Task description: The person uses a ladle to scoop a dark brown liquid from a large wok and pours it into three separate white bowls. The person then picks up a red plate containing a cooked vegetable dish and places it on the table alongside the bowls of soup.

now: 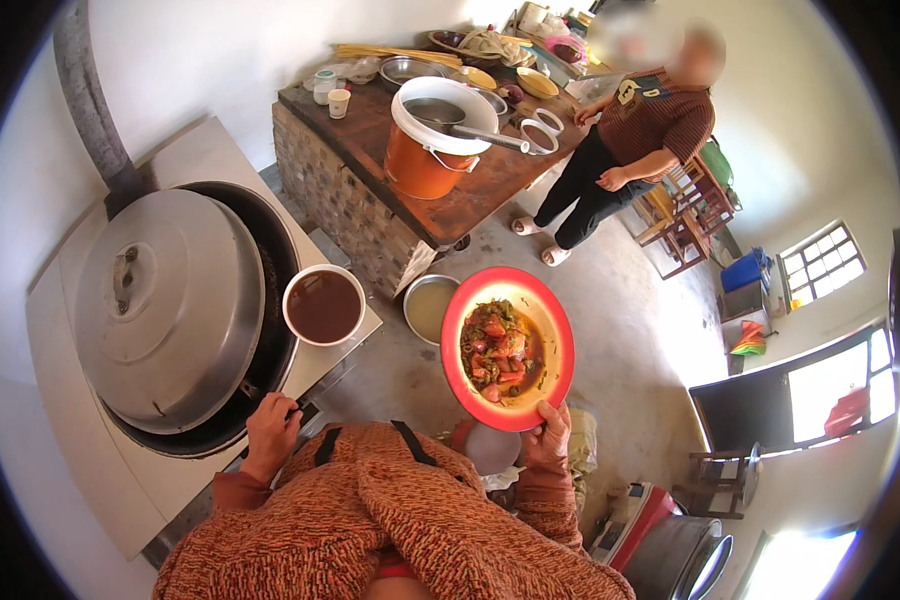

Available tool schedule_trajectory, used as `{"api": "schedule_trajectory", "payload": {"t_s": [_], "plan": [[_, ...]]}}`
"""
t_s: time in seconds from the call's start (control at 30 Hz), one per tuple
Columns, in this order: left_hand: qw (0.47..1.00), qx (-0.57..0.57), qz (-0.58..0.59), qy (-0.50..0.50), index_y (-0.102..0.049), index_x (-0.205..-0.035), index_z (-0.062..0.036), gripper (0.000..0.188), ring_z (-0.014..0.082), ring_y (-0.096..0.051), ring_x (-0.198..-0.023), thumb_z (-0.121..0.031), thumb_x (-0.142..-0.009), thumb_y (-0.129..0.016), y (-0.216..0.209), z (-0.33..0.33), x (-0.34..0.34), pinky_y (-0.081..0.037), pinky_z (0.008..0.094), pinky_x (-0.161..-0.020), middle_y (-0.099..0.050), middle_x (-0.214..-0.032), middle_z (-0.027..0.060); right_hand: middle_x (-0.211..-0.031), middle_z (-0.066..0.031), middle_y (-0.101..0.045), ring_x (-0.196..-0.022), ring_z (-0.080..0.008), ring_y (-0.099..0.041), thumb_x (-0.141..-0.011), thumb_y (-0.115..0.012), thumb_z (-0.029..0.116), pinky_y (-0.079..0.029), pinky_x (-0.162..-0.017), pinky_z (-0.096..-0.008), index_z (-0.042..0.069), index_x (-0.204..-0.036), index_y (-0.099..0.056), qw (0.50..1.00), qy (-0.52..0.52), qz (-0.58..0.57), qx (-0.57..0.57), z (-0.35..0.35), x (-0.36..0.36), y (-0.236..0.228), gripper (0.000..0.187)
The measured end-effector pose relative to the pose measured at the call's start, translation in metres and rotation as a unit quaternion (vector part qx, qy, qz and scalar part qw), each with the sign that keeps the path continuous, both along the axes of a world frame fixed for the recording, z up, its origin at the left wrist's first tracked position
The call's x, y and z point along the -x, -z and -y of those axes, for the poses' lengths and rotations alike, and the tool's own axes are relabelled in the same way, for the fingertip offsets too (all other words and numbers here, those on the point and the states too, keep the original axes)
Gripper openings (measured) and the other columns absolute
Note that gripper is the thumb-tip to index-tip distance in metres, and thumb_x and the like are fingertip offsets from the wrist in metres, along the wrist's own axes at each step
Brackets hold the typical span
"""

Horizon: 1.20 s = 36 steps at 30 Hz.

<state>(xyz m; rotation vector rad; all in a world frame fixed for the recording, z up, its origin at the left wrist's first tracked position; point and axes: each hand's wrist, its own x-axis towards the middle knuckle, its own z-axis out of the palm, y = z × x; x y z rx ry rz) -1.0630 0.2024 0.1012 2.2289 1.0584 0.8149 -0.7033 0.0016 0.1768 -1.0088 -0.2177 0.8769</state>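
In my right hand is a red-rimmed bowl, gripped by its near edge and held out over the floor. Chunks of tomato and green vegetables in an oily sauce fill its middle. My left hand is closed at the near right side of a large dark wok; a small dark piece shows by its fingers, but I cannot make out what it is. A domed metal lid covers most of the wok. Just beyond that hand, a white bowl of brown liquid rests on the stove's corner.
A tiled counter ahead bears an orange bucket with a ladle, dishes and cups. A metal basin sits below it. A person stands at the right. Large pots are at lower right.
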Motion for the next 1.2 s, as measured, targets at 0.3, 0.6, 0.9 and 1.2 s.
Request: {"api": "schedule_trajectory", "payload": {"t_s": [0.3, 0.6, 0.9, 1.2], "plan": [[1.0, 0.014, 0.0, 0.003, -0.054, -0.085, -0.0056, 0.018, 0.0304, -0.056, -0.075, -0.003, -0.071, -0.065, 0.014, -0.006, 0.0, -0.045, 0.0376, -0.061, -0.053, -0.083, 0.0105, -0.07, -0.0041, -0.057, -0.041, -0.0051, -0.04, -0.084, -0.056, 0.01, -0.031, -0.032, -0.0178, 0.003, -0.106, -0.051, 0.999, -0.007, 0.019, 0.028, -0.007, -0.002, -0.005, 0.024], [0.996, 0.062, -0.058, 0.014, -0.055, -0.092, -0.008, 0.019, 0.0284, -0.057, -0.084, -0.012, -0.076, -0.064, 0.021, 0.007, 0.006, -0.048, 0.0365, -0.067, -0.055, -0.094, 0.0081, -0.072, -0.0008, -0.052, -0.045, -0.0035, -0.036, -0.085, -0.054, 0.009, -0.028, -0.036, -0.0169, 0.007, -0.099, -0.052, 0.996, 0.038, 0.055, 0.061, 0.008, -0.005, 0.007, 0.015], [0.994, 0.066, -0.052, 0.074, -0.05, -0.09, -0.0089, 0.019, 0.0295, -0.055, -0.082, -0.015, -0.077, -0.062, 0.025, 0.044, -0.006, -0.047, 0.0409, -0.062, -0.049, -0.091, 0.0092, -0.051, 0.0034, -0.037, -0.037, -0.0057, -0.029, -0.088, -0.058, 0.023, -0.024, -0.032, -0.0182, 0.005, -0.095, -0.052, 0.995, 0.006, 0.064, 0.07, 0.008, -0.029, 0.016, 0.021], [0.992, 0.042, -0.018, 0.117, -0.05, -0.085, -0.0066, 0.01, 0.0333, -0.055, -0.082, -0.013, -0.079, -0.054, 0.028, 0.056, -0.007, -0.045, 0.0439, -0.061, -0.05, -0.085, 0.0125, -0.062, -0.0007, -0.048, -0.041, -0.005, -0.034, -0.087, -0.059, 0.023, -0.024, -0.034, -0.0174, 0.004, -0.102, -0.053, 0.997, 0.004, 0.06, 0.058, 0.029, -0.06, 0.037, 0.025]]}}
